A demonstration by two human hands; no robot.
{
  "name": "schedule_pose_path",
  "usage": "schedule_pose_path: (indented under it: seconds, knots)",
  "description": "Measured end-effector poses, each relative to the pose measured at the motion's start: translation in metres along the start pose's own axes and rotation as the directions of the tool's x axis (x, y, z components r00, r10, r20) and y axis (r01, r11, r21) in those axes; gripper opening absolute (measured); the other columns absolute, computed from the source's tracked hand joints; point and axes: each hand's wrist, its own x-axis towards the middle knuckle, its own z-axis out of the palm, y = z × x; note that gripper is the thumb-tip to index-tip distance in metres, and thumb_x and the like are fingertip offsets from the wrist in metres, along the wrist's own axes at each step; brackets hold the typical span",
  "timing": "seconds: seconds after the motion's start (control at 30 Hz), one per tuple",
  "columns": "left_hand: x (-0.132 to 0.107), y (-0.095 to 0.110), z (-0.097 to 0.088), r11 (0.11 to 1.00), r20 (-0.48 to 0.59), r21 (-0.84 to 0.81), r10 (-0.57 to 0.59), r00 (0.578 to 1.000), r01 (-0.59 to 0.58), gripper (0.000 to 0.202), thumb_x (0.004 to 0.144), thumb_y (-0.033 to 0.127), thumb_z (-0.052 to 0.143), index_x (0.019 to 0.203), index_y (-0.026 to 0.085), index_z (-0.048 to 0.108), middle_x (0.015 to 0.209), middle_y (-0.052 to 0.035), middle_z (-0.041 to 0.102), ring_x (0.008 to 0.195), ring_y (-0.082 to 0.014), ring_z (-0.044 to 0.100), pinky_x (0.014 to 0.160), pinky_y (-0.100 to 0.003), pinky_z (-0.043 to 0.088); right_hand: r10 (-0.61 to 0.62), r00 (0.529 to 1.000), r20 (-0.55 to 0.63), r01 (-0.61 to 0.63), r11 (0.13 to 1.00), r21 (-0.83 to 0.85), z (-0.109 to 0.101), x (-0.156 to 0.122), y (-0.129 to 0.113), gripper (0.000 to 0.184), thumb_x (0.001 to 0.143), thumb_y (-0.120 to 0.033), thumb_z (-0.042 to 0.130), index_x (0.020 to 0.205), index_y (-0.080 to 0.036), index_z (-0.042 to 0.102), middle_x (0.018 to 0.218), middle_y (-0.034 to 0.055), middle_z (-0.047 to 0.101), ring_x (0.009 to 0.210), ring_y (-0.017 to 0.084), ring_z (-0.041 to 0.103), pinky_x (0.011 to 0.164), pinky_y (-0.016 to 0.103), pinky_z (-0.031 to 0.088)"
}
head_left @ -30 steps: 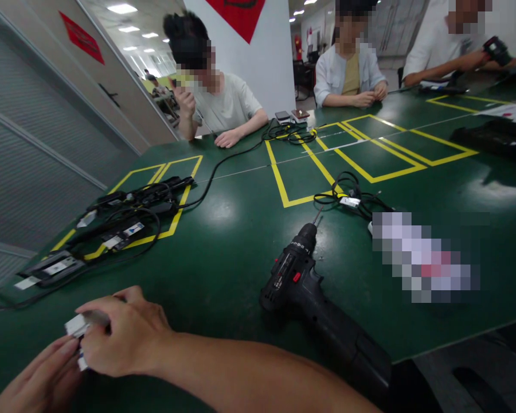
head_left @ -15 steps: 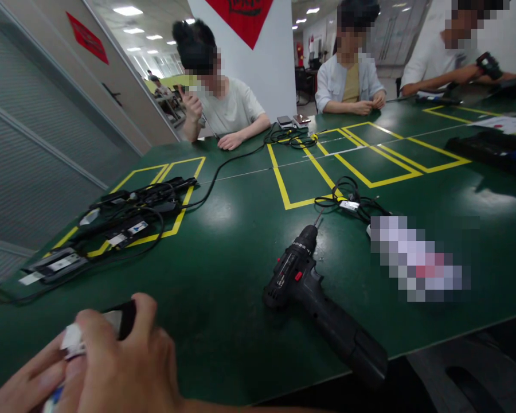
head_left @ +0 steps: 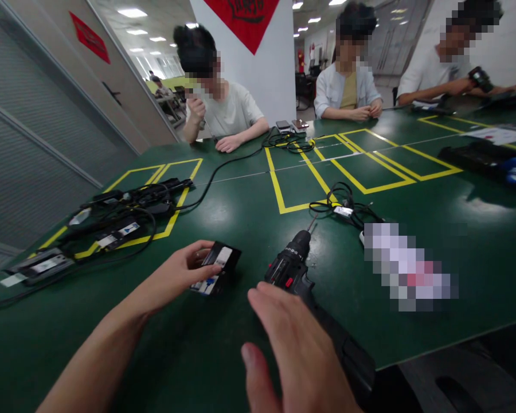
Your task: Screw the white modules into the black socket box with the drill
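Note:
My left hand grips a small black box-like part with white and blue labels on it, held over the green table. My right hand is open, its thumb apart from the fingers, in front of the black cordless drill. The drill lies on its side with its bit pointing away from me. Part of the drill's handle is hidden behind my right hand; whether the hand touches it, I cannot tell.
Black adapters and cables lie heaped at the left within yellow tape. A coiled cable lies beyond the drill, near a blurred-out white object. A black tray stands at right. Several people sit along the far side of the table.
My hands have come apart. The left one has moved right and forward with the black part; the right one has let go and moved right, to the drill.

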Motion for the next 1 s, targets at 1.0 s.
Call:
schedule_pose_path:
  seconds: [1.0]
  knots:
    - [0.067,0.022,0.047,0.816,0.216,0.234,0.487,0.846,-0.529,0.046,0.078,0.037,0.063,0.121,0.022,0.056,0.116,-0.0064,0.054,0.105,-0.0212,0.055,0.097,-0.039,0.043,0.236,0.939,0.252,-0.302,0.915,0.267,-0.054,-0.027,0.057,0.081,0.074,-0.015,0.063,0.145,-0.030,0.028,0.129,0.0099,0.063,0.110,0.031,0.063,0.086,0.046,0.055]
